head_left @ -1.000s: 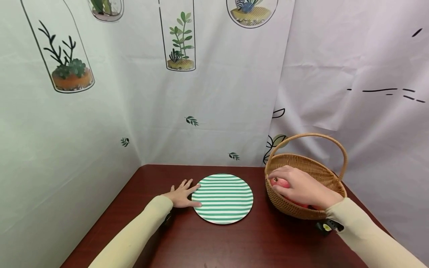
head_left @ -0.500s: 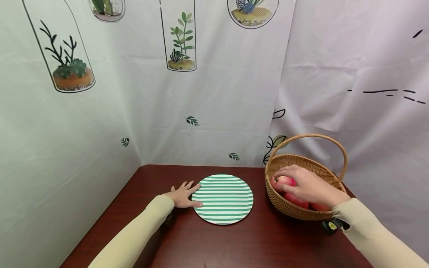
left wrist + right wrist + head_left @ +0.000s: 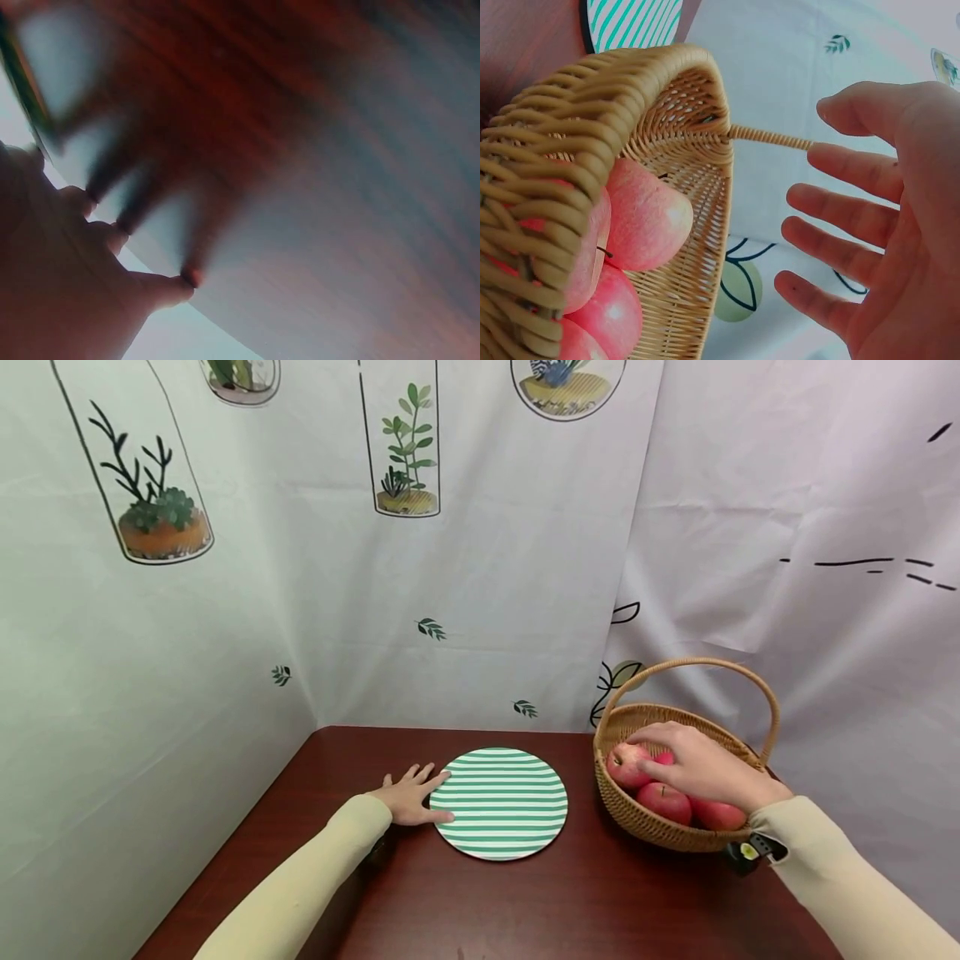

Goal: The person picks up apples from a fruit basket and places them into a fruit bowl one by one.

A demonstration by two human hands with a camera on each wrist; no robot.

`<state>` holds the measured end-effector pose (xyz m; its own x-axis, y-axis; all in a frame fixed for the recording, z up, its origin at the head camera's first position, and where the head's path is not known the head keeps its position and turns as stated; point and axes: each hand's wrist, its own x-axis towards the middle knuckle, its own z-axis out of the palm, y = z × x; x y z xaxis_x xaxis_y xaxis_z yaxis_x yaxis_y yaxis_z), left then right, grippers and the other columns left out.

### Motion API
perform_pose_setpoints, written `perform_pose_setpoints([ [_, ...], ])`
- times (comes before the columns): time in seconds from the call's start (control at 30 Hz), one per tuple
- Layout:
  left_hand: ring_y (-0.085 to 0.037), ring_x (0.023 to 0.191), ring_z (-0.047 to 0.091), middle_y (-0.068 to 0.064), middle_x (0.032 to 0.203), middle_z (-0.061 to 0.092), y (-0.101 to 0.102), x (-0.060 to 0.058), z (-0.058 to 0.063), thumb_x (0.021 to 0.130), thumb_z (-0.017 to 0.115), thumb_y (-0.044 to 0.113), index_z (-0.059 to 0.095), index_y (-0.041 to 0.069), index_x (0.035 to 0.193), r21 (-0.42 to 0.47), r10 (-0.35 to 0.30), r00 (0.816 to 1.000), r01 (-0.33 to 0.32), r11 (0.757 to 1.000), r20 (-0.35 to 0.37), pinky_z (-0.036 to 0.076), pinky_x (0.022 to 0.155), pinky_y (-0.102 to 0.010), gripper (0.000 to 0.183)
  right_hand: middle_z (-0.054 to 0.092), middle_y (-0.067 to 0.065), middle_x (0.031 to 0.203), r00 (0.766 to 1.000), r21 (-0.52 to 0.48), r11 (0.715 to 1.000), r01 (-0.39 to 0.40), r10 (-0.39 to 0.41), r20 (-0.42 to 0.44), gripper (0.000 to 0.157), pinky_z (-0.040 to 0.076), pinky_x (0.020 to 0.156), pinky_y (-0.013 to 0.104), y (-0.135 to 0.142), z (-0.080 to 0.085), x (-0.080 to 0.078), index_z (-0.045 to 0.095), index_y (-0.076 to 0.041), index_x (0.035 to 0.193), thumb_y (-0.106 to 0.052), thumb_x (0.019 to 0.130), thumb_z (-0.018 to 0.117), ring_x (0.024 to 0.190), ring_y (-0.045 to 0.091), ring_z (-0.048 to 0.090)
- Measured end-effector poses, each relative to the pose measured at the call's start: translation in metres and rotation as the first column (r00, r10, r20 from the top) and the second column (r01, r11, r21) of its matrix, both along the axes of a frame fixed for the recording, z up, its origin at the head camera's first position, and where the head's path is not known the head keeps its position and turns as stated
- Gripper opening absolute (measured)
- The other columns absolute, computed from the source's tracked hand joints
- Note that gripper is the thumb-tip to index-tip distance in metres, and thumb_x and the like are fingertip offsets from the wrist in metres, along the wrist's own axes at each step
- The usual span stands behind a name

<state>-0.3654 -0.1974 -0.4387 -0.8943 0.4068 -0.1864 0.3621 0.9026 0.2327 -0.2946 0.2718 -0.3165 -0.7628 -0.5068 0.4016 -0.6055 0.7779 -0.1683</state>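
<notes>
My right hand (image 3: 697,764) hovers over the wicker basket (image 3: 622,814), fingers loosely spread and holding nothing. Just beside its fingertips lies a red apple (image 3: 624,768) at the basket's left side. Another apple (image 3: 666,804) sits in front of it, with one more apple (image 3: 718,816) to the right; part of a further one shows under the hand. In the right wrist view the palm (image 3: 900,225) is apart from the apples. My left hand (image 3: 407,797) lies flat with spread fingers, thumb and index finger on the left edge of a round green-and-white striped mat (image 3: 498,806).
The basket's arched handle (image 3: 705,662) rises behind the right hand. Everything stands on a dark red-brown table (image 3: 487,910), whose back edge meets a white printed curtain (image 3: 480,677).
My right hand has let go of the left apple and drawn back to the right, uncovering more apples. The left hand and the mat have stayed in place.
</notes>
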Motion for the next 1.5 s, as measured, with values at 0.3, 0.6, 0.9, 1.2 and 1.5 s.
perform_pose_setpoints([
  [0.3, -0.039, 0.156, 0.008, -0.011, 0.170, 0.011, 0.000, -0.001, 0.000, 0.090, 0.052, 0.076, 0.019, 0.029, 0.163, -0.019, 0.000, 1.000, 0.000, 1.000, 0.001, 0.008, 0.113, -0.076, 0.093, 0.067, 0.010, 0.129, 0.998, -0.035, 0.999, 0.022, -0.020, 0.062, 0.043, 0.043, 0.105, 0.056, 0.007, 0.004, -0.006, 0.066, -0.007, 0.130, -0.030, 0.094, 0.073, 0.125, 0.035, 0.059],
  [0.6, -0.035, 0.157, 0.004, -0.005, 0.171, 0.006, -0.004, -0.012, -0.014, 0.085, 0.046, 0.085, 0.015, 0.035, 0.163, -0.045, 0.008, 1.000, -0.008, 0.999, -0.003, 0.004, 0.114, -0.075, 0.098, 0.067, 0.008, 0.130, 0.996, -0.065, 0.997, 0.031, -0.025, 0.091, 0.043, 0.041, 0.105, 0.054, 0.009, 0.003, -0.014, 0.066, -0.011, 0.130, -0.030, 0.093, 0.073, 0.128, 0.033, 0.057],
  [0.9, -0.036, 0.157, 0.007, -0.007, 0.171, 0.009, -0.004, -0.007, -0.008, 0.087, 0.048, 0.081, 0.017, 0.034, 0.163, -0.053, 0.007, 1.000, -0.007, 0.999, -0.003, 0.008, 0.114, -0.075, 0.095, 0.068, 0.008, 0.129, 0.986, -0.120, 0.990, 0.067, -0.048, 0.159, 0.045, 0.045, 0.100, 0.054, 0.019, -0.003, -0.029, 0.065, -0.014, 0.133, -0.035, 0.095, 0.071, 0.122, 0.030, 0.059],
  [1.2, -0.036, 0.157, 0.006, -0.007, 0.171, 0.008, -0.004, -0.007, -0.009, 0.085, 0.047, 0.084, 0.017, 0.032, 0.163, -0.042, 0.008, 1.000, -0.008, 0.999, -0.001, 0.006, 0.114, -0.075, 0.098, 0.066, 0.013, 0.131, 0.970, -0.173, 0.979, 0.107, -0.065, 0.233, 0.047, 0.045, 0.099, 0.058, 0.026, -0.009, -0.044, 0.063, -0.012, 0.135, -0.038, 0.096, 0.068, 0.123, 0.035, 0.058],
  [1.5, -0.036, 0.157, 0.006, -0.006, 0.171, 0.008, -0.002, -0.007, -0.006, 0.086, 0.050, 0.081, 0.016, 0.034, 0.163, -0.032, 0.013, 1.000, -0.012, 0.999, 0.007, 0.006, 0.114, -0.075, 0.095, 0.066, 0.016, 0.131, 0.964, -0.157, 0.980, 0.119, -0.077, 0.253, 0.047, 0.044, 0.101, 0.059, 0.031, -0.010, -0.055, 0.063, -0.011, 0.134, -0.037, 0.096, 0.069, 0.123, 0.036, 0.059],
])
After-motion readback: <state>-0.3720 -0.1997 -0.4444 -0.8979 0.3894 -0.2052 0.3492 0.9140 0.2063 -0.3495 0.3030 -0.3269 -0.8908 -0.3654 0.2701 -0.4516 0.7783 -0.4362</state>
